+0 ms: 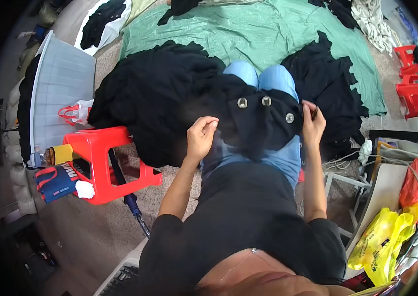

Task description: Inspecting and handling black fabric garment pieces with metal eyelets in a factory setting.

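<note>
Clear space above lap garment [268, 130]; red stool [100, 170] obstructs left.

I see white lettering on the dark-blue pack [57, 183], left | dark print on the yellow plastic bag [374, 237], near right | its wording too blurred for me

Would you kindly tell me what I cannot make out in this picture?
In the head view:
Whether the left hand pinches anything: too small to tell.
The small dark thing in the right hand: mostly covered by that hand.
Contents of the yellow bag: hidden by the bag itself.
The green sheet, far end: cut off by the top edge.
</note>
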Tool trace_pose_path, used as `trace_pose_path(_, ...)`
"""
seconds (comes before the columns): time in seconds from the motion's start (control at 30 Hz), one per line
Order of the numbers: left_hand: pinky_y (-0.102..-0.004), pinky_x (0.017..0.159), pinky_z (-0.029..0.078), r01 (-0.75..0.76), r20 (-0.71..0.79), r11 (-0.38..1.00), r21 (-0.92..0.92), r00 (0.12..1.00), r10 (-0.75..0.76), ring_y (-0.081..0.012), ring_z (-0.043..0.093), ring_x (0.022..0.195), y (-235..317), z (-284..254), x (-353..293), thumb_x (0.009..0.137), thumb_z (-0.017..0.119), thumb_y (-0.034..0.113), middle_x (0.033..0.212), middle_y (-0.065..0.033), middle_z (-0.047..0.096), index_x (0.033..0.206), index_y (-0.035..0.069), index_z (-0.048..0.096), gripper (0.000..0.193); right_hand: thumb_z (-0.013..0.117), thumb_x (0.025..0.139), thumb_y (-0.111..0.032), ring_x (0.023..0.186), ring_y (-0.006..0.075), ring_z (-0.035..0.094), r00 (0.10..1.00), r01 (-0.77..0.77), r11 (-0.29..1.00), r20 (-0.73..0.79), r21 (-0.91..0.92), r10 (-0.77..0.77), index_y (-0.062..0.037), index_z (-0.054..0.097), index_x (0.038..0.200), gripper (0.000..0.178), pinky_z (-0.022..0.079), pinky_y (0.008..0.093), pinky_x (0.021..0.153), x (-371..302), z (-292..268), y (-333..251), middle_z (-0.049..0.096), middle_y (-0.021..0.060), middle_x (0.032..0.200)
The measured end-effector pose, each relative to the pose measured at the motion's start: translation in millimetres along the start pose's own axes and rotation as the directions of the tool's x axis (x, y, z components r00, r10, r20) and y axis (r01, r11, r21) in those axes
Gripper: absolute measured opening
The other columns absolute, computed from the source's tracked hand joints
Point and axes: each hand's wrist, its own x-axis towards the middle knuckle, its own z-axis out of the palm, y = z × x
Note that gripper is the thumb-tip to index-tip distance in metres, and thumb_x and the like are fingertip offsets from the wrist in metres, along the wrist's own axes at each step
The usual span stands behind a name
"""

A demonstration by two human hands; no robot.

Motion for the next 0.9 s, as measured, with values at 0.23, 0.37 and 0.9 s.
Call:
trace_pose_path(0.23,-0.0196,0.059,0.047,0.138,-0.126,0.945,-0.295,0.975,-0.182,-0.005,0.056,0.064,5.1,31.8,-40.1,0.093,0.065,0.013,0.079,-0.0006,0.065,0.097,-0.001,0.066,0.014,0.063,0.093,-0.009,0.067,0.0028,0.044,0.983,0.093,0.996,-0.156,-0.005,-0.092,-0.0008,0.067,0.101,0.011,0.037,0.0199,0.06,-47.2,-28.3,3.5,0.059,-0.0036,0.082)
trace_pose_path(0.37,-0.025,0.061,0.048,-0.019,-0.225,0.995,-0.095,0.974,-0.003,-0.0095,0.06,0.066,17.4,45.4,-11.0,0.087,0.069,0.01,0.084,-0.0064,0.067,0.1,0.001,0.066,0.016,0.065,0.09,-0.006,0.069,0.0047,0.047,0.98,0.171,0.976,-0.075,-0.138,-0.182,-0.0027,0.068,0.101,0.011,0.039,0.0202,0.061,-21.3,-25.8,-12.0,0.06,-0.0013,0.088)
trace_pose_path(0.9,-0.0309,0.066,0.049,0.045,-0.101,0.997,-0.06,0.994,-0.051,-0.0158,0.06,0.073,21.4,80.9,26.2,0.078,0.077,0.015,0.087,-0.0052,0.063,0.099,-0.001,0.063,0.03,0.068,0.086,-0.006,0.064,0.011,0.051,0.986,0.137,0.939,-0.045,-0.316,-0.159,-0.0038,0.062,0.09,0.007,0.046,0.0261,0.062,-19.1,-22.7,-17.0,0.058,0.0033,0.074)
